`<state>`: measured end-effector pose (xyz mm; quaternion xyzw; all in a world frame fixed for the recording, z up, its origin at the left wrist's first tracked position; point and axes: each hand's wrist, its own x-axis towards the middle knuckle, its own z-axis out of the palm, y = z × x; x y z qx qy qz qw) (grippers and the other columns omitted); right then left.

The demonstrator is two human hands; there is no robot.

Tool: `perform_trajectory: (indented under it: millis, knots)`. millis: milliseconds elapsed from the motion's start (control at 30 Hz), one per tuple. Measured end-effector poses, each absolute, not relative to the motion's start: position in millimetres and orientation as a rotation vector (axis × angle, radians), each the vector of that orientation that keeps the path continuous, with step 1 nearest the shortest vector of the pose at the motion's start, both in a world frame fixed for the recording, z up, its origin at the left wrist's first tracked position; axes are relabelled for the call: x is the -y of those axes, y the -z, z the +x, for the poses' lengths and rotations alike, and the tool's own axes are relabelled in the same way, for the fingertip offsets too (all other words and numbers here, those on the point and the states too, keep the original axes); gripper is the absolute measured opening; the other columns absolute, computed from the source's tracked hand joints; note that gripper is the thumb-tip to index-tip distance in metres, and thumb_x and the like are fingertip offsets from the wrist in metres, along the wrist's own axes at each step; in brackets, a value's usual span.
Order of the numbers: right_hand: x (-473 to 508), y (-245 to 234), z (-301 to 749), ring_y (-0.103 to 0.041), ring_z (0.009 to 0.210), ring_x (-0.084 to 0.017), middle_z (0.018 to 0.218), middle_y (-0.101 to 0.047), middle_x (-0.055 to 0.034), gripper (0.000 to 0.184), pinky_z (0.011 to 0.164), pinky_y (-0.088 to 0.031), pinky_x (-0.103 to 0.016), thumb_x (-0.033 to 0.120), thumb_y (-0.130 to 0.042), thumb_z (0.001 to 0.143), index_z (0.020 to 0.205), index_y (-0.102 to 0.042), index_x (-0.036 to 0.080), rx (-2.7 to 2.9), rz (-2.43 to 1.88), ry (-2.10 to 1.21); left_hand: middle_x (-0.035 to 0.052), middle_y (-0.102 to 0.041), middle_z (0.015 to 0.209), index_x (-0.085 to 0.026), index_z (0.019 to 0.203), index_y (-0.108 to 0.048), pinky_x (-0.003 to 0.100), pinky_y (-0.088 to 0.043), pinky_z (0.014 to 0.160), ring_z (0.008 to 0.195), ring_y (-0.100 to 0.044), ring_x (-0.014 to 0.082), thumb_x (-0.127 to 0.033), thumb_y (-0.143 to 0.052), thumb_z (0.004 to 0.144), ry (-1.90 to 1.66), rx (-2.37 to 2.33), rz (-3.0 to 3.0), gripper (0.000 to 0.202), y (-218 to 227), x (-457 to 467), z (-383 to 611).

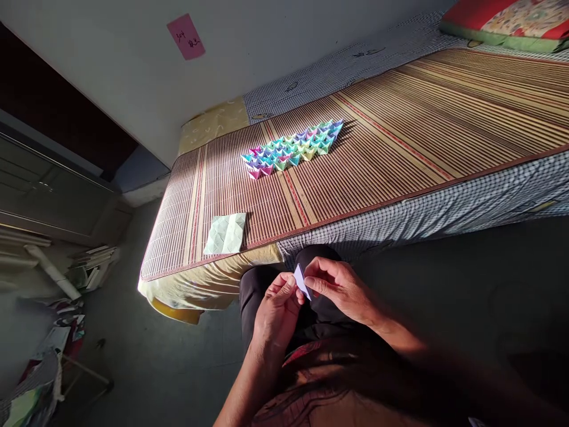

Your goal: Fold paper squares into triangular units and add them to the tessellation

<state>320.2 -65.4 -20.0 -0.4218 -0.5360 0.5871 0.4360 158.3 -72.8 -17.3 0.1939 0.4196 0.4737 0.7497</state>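
Observation:
A small lilac piece of folded paper (301, 282) is held above my lap, close to the bed's front edge. My left hand (281, 303) pinches its left side between thumb and fingers. On the opposite side, the thumb and fingertips of my right hand (336, 287) close on the paper's edge. Beyond my hands, several rows of folded paper pieces (293, 148) in pink, blue, green, yellow and purple stand on the bed mat. Nearer, to the left, a pale green square of creased paper (226, 233) lies flat by the mat's edge.
The slatted bamboo mat (377, 148) covers the bed, over a checked sheet (444, 198). A red and green folded quilt (511, 26) is at the far right. A pink note (186, 37) hangs on the wall. Books (95, 264) and a stand (86, 370) are on the left.

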Motion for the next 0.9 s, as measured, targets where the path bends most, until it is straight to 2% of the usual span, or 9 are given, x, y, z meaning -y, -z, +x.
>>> perform_trajectory:
  millis: [167, 267, 400, 533, 633, 800, 900]
  knots:
    - [66, 19, 319, -0.06, 0.062, -0.014, 0.07, -0.063, 0.0008, 0.016, 0.058, -0.048, -0.025, 0.033, -0.061, 0.093, 0.084, -0.062, 0.019, 1.347, -1.03, -1.457, -0.0021, -0.06, 0.068, -0.012, 0.073, -0.067, 0.015, -0.045, 0.057, 0.057, -0.052, 0.0052, -0.026, -0.093, 0.067, -1.021, -0.902, 0.376, 0.03, 18, 72, 158]
    - [68, 20, 316, -0.061, 0.066, -0.015, 0.075, -0.066, 0.0005, 0.007, 0.062, -0.049, -0.025, 0.018, -0.056, 0.089, 0.09, -0.063, 0.02, 1.408, -1.07, -1.288, -0.0014, -0.061, 0.068, -0.012, 0.073, -0.069, 0.017, -0.047, 0.06, 0.059, -0.054, 0.0063, -0.027, -0.092, 0.068, -1.051, -0.918, 0.413, 0.028, 19, 73, 159]
    - [70, 24, 309, -0.063, 0.079, -0.016, 0.088, -0.066, -0.0018, 0.031, 0.075, -0.052, -0.029, 0.001, -0.05, 0.082, 0.099, -0.066, 0.022, 1.534, -1.03, -0.939, 0.0015, -0.066, 0.074, -0.012, 0.076, -0.074, 0.02, -0.049, 0.065, 0.065, -0.058, 0.0091, -0.03, -0.09, 0.071, -1.075, -0.95, 0.465, 0.024, 18, 76, 161]
    - [71, 33, 306, -0.062, 0.088, -0.02, 0.091, -0.062, -0.0043, 0.035, 0.08, -0.052, -0.033, -0.001, -0.047, 0.088, 0.102, -0.068, 0.024, 1.606, -0.985, -0.713, 0.0097, -0.074, 0.096, -0.014, 0.098, -0.078, 0.029, -0.054, 0.075, 0.086, -0.067, 0.0195, -0.039, -0.082, 0.081, -0.964, -0.902, 0.439, 0.03, 13, 83, 167]
    - [69, 40, 307, -0.062, 0.089, -0.021, 0.092, -0.062, -0.0052, 0.04, 0.081, -0.051, -0.036, -0.003, -0.048, 0.086, 0.106, -0.07, 0.024, 1.673, -1.02, -0.559, 0.0121, -0.075, 0.098, -0.013, 0.1, -0.078, 0.035, -0.055, 0.082, 0.092, -0.07, 0.0246, -0.04, -0.079, 0.083, -0.926, -0.83, 0.416, 0.031, 8, 86, 171]
    - [68, 42, 310, -0.063, 0.093, -0.022, 0.097, -0.066, -0.0061, 0.041, 0.083, -0.048, -0.04, -0.002, -0.048, 0.089, 0.111, -0.071, 0.024, 1.788, -1.046, -0.481, 0.0109, -0.076, 0.092, -0.012, 0.1, -0.078, 0.035, -0.055, 0.084, 0.092, -0.071, 0.0253, -0.035, -0.079, 0.082, -0.969, -0.828, 0.491, 0.029, 3, 83, 174]
    - [72, 39, 312, -0.063, 0.099, -0.023, 0.105, -0.069, -0.0069, 0.044, 0.089, -0.05, -0.042, -0.001, -0.048, 0.091, 0.12, -0.068, 0.025, 1.836, -1.0, -0.533, 0.0094, -0.076, 0.09, -0.011, 0.099, -0.078, 0.03, -0.054, 0.079, 0.085, -0.07, 0.0204, -0.032, -0.08, 0.081, -0.999, -0.874, 0.545, 0.027, 6, 81, 171]
